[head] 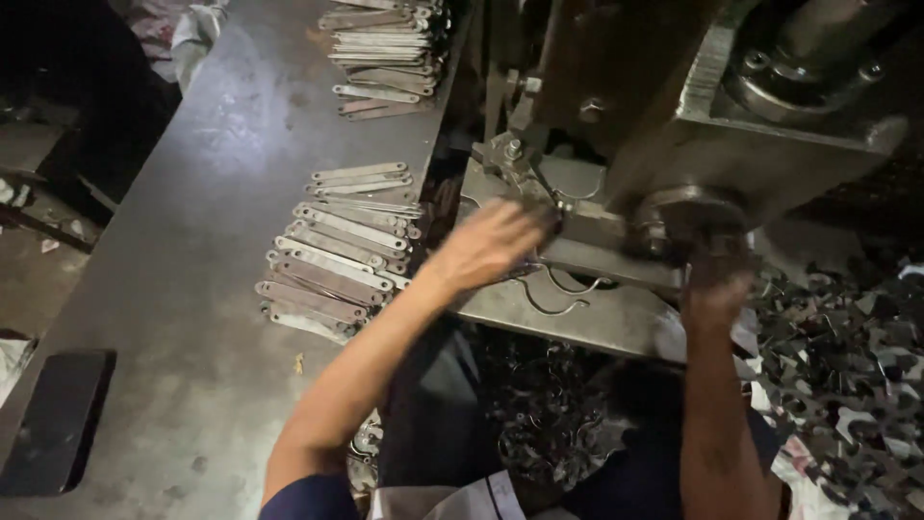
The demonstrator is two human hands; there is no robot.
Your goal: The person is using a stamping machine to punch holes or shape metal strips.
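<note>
At press bed (577, 318) — left hand (486, 246) outstretched, blurred, fingers' state unclear; right hand (714, 289) clenched below die.

A grey steel press bed plate (587, 318), flat and slightly tilted, sits centre frame with curved wire-like outlines on its face. At its ten o'clock, flat grey metal strips with end holes (337, 255) lie stacked in overlapping rows.

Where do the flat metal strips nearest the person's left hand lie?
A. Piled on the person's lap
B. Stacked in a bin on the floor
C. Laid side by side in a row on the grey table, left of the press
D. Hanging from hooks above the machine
C: the flat metal strips lie side by side on the grey table, just left of the left hand at the press.
</note>
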